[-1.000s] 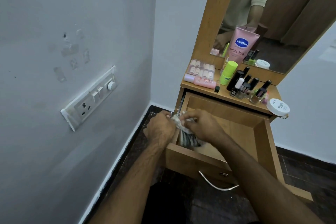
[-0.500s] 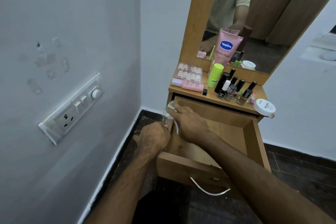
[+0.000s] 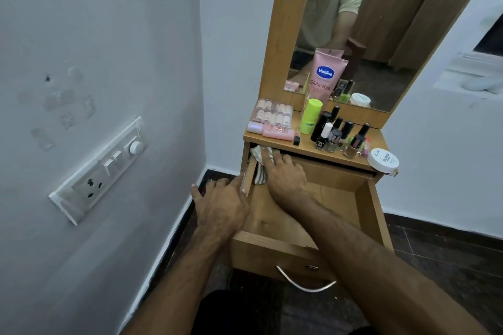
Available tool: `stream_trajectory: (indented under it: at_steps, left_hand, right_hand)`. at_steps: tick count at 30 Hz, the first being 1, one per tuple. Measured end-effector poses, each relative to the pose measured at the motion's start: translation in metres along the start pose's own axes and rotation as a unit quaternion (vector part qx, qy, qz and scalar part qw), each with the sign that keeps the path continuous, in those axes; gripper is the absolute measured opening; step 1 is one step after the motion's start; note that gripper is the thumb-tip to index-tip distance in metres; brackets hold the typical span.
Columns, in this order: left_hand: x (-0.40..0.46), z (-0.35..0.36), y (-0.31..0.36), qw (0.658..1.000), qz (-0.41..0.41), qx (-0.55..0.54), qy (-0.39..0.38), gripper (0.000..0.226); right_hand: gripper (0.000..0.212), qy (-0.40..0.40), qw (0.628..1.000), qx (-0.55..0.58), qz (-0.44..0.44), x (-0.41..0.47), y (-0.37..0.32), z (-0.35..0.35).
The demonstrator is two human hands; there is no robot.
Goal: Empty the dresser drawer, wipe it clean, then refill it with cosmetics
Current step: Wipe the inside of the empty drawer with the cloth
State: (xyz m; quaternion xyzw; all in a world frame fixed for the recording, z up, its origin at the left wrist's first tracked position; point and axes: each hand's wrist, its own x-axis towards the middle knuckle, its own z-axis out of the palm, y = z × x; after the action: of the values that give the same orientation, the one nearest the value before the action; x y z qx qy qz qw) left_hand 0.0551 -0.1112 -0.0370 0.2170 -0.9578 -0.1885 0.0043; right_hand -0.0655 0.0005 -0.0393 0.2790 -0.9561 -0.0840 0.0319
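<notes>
The landmark is the pulled-out light-brown wooden drawer [image 3: 364, 198] of the dresser. To the left of the drawer, a white wall switch panel [image 3: 100, 171] with 1 socket and 1 round dial is mounted on the grey wall.

The left hand [image 3: 220, 207] rests on the outside of the drawer's left wall with fingers spread; it appears to brace the drawer and grips nothing. The right hand [image 3: 283, 171] is inside the drawer at the back left corner, fingers extended, pressing a striped grey-and-white cloth [image 3: 260, 163] against the corner. The drawer holds no cosmetics, so the step in hand is judged to be wiping.

To do the step well: keep the left hand steady on the wall so the drawer does not slide; work the cloth from the back corners forward along each wall, then across the floor.

Above the drawer, on the dresser top, stand the cosmetics: a clear box of pink nail tips [image 3: 273, 113], a lime-green cylindrical bottle [image 3: 310, 117], a pink Vaseline tube [image 3: 325, 76], several dark-capped nail polish bottles [image 3: 337, 133], and a white round jar [image 3: 382, 160] at the right edge.

Hidden: the right forearm covers part of the drawer floor, and the cloth's full extent cannot be made out.
</notes>
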Motion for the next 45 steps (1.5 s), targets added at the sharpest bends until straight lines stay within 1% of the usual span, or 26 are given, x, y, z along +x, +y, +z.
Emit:
stream_trajectory:
  at_steps: [3,6,8,11,14,18,24,28,30,34,38,41,45]
  left_hand:
    - [-0.002,0.001,0.003,1.0,0.02,0.009,0.005,0.051]
    - [-0.002,0.005,0.008,0.998,0.057,0.021,0.007,0.051]
    - [0.0,0.006,0.008,0.997,0.075,0.035,0.008,0.052]
    - [0.006,0.009,0.001,0.996,0.074,0.053,-0.01,0.053]
    - [0.008,0.01,-0.003,0.996,0.064,0.062,-0.021,0.056]
    - [0.008,0.01,-0.003,0.996,0.061,0.059,-0.022,0.056]
    - [0.006,0.008,-0.001,0.996,0.068,0.056,-0.015,0.055]
    - [0.005,0.005,0.001,0.996,0.064,0.067,-0.012,0.054]
    - [0.005,0.004,0.001,0.996,0.06,0.07,-0.009,0.054]
    - [0.004,0.002,0.002,0.995,0.061,0.083,-0.014,0.054]
    - [0.003,-0.001,0.01,0.989,0.066,0.129,-0.013,0.054]
    - [0.001,0.001,0.026,0.99,0.046,0.129,-0.023,0.059]
    - [-0.01,0.011,0.04,0.995,0.045,0.09,-0.028,0.067]
  right_hand:
    - [0.071,-0.023,0.998,0.043,0.043,-0.002,0.002,-0.005]
    - [0.076,-0.044,0.993,0.095,0.061,0.003,-0.014,-0.014]
    - [0.075,-0.041,0.994,0.078,0.064,0.007,-0.021,-0.016]
    - [0.068,-0.023,0.998,0.013,0.054,0.005,-0.014,-0.013]
    - [0.072,-0.024,0.998,-0.012,0.057,-0.006,0.008,-0.007]
    - [0.061,-0.015,0.996,-0.012,0.085,-0.028,0.052,-0.002]
    - [0.053,-0.073,0.983,-0.024,0.168,-0.058,0.131,-0.009]
    - [0.033,-0.095,0.973,0.001,0.21,-0.07,0.152,-0.014]
    - [0.03,-0.105,0.971,0.014,0.214,-0.069,0.151,-0.017]
    - [0.034,-0.146,0.96,0.048,0.234,-0.072,0.156,-0.031]
    - [0.031,-0.174,0.949,0.074,0.253,-0.089,0.167,-0.034]
    - [0.033,-0.165,0.941,0.136,0.261,-0.099,0.172,-0.033]
    - [0.041,-0.141,0.941,0.15,0.268,-0.107,0.169,-0.035]
